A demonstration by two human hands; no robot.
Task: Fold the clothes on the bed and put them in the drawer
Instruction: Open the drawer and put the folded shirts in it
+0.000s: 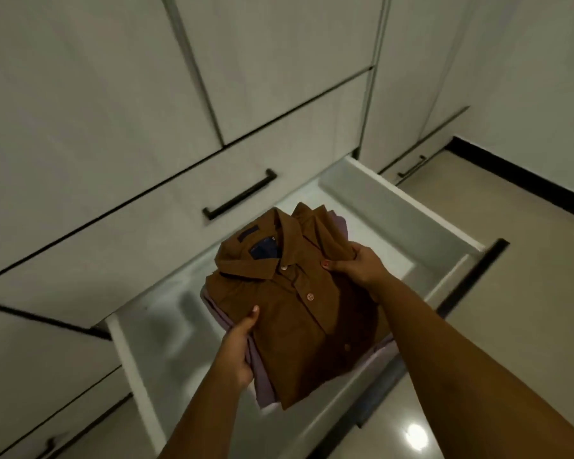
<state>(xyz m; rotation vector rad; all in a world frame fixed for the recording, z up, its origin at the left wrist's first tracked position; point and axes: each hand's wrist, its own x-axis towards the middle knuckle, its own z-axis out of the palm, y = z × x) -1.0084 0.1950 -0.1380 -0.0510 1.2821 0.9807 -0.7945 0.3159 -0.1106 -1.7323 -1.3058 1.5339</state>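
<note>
**Two hands, one folded stack over the open drawer**

Both arms reach forward and down, nearly straight. The left hand (239,349) clamps the stack's near-left edge, thumb flat on top and fingers tucked underneath. The right hand (358,266) grips the right edge beside the collar, thumb on top. The brown shirt (299,313), buttoned and folded, lies on a lilac garment (262,385). The stack is over the middle of the drawer (395,207); whether it touches the bottom, I cannot tell.

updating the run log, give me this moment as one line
left hand: holds stack's left edge | right hand: holds right edge | stack: folded brown shirt on lilac garment | over open drawer
</note>
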